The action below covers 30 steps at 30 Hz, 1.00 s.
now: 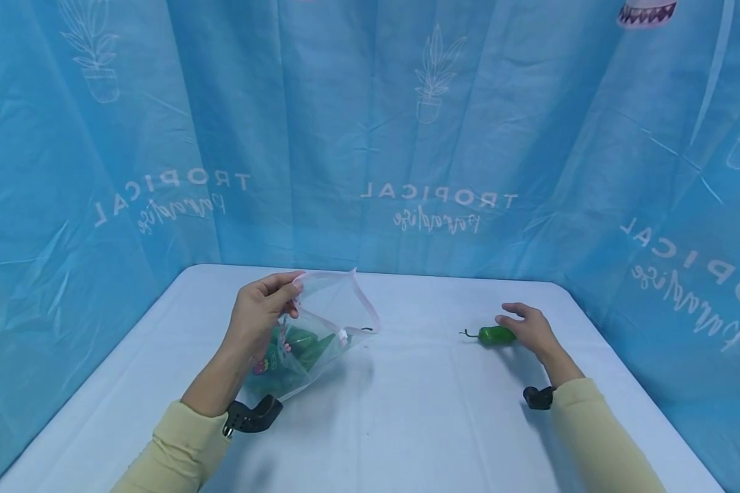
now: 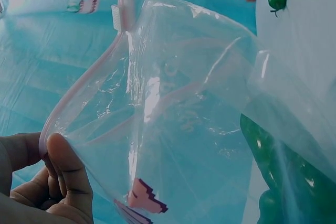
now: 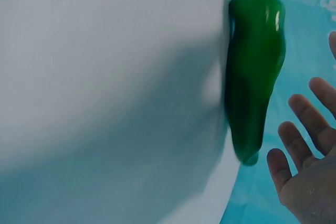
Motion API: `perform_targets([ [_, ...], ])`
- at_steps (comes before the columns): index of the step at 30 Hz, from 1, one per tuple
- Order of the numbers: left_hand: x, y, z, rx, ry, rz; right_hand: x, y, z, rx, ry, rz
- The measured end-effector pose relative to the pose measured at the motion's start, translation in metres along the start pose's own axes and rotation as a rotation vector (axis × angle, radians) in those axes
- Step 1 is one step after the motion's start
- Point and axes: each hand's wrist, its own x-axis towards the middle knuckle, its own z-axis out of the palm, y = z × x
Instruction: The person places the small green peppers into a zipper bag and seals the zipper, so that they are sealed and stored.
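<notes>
My left hand pinches the pink-edged rim of a clear zip bag between thumb and fingers. The bag's mouth gapes, and a white slider sits at one end of the pink zip strip. Inside lie green peppers, seen through the plastic, with one stem poking toward the right. A single long green pepper, stem pointing left in the head view, rests on the white table. Right beside it is my right hand, its fingers spread and holding nothing.
A white cloth covers the table. Blue printed curtains hang along its back and both sides. Each wrist wears a black camera band, such as the left one.
</notes>
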Motion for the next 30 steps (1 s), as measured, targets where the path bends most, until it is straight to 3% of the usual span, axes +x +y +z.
perform_targets([
  [8, 0.0, -0.001, 0.0, 0.006, 0.001, -0.004, 0.006, 0.02, -0.004, -0.04, 0.029, 0.005],
  [17, 0.001, -0.001, 0.001, -0.01, -0.004, -0.009, 0.009, 0.028, -0.003, -0.055, 0.049, 0.046],
  [30, 0.0, 0.0, 0.0, -0.004, 0.003, -0.026, 0.004, 0.037, 0.0, -0.037, 0.007, 0.081],
])
